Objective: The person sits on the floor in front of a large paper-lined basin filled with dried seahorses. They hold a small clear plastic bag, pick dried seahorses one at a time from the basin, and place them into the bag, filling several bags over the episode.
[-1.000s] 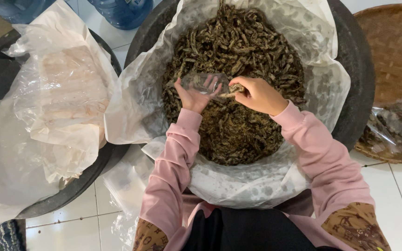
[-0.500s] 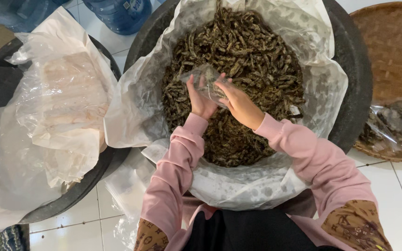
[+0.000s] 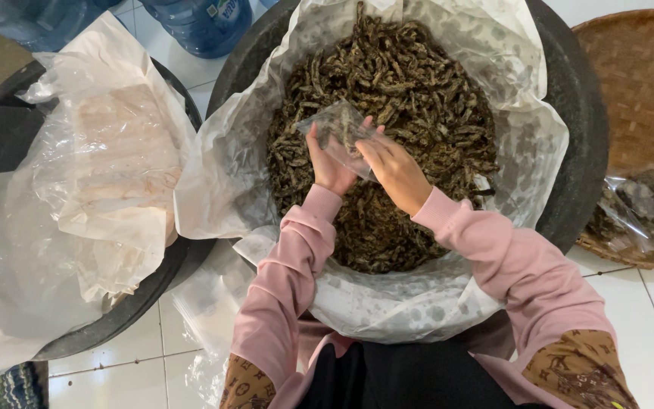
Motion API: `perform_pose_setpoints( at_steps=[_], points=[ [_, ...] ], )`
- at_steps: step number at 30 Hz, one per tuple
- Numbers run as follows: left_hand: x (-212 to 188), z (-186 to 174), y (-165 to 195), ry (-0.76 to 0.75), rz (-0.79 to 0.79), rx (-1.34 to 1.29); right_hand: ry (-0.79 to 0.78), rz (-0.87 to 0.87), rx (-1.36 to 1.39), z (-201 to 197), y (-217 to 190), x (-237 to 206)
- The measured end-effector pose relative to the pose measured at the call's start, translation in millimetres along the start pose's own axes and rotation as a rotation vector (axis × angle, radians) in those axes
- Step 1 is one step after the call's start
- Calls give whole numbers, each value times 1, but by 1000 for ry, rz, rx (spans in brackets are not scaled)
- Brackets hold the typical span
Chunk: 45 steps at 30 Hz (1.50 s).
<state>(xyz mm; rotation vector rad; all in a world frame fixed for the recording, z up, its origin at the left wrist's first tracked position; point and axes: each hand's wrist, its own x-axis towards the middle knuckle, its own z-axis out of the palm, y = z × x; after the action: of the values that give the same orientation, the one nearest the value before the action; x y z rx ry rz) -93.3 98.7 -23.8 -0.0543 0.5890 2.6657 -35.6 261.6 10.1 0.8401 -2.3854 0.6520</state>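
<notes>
Over the middle of the big tub: both hands meet, holding one small clear bag above the dark heap.
Left fingers: the left hand (image 3: 328, 163) is closed on the near left edge of the small clear plastic bag (image 3: 336, 129), thumb and fingers pinching the film.
Right fingers: the right hand (image 3: 393, 168) is curled against the bag's right side, fingertips gripping the plastic at its near right edge; whether anything else is pinched there cannot be told.
Bag: it is held up tilted, raised just above the heap, with a few dark pieces showing through the film.
Heap: dried dark brown strips (image 3: 395, 98) fill the tub from near to far, directly under both hands.
Liner: a white translucent plastic sheet (image 3: 524, 113) lines the tub and folds out over its rim on all sides.
Tub: the round black tub (image 3: 577, 136) sits in the middle of the scene, just beyond the person's lap.
Sleeves: pink sleeves (image 3: 289, 288) reach from the near edge up to the wrists.
Left: a second black tub (image 3: 9, 113), draped in crumpled clear plastic, stands just beside the first.
Right: a woven basket tray (image 3: 645, 76) holds filled clear packets (image 3: 645, 208) at its near edge.
Far left: blue water jugs (image 3: 198, 23) stand on the white tiled floor (image 3: 130, 363).
</notes>
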Motion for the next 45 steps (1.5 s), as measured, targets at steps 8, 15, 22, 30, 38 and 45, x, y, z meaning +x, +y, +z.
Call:
perform_pose_setpoints(
  at_steps=[8,15,22,30,38,45],
  points=[
    [-3,2,-8,-124,-59,-29,-90,40,87,4,-12,0],
    [-8,14,-10,-159,-123,25,-21,42,-65,29,4,-15],
    [-9,14,-12,-216,-78,-5,7,19,-33,35,13,-24],
    [-32,4,-29,-79,-142,-174,-248,-204,-15,-46,-11,2],
    [-62,-3,-52,94,-384,-229,-903,276,883,-164,100,-9],
    [-81,-6,-87,83,-734,-184,-825,841,51,-21,196,-44]
  ],
)
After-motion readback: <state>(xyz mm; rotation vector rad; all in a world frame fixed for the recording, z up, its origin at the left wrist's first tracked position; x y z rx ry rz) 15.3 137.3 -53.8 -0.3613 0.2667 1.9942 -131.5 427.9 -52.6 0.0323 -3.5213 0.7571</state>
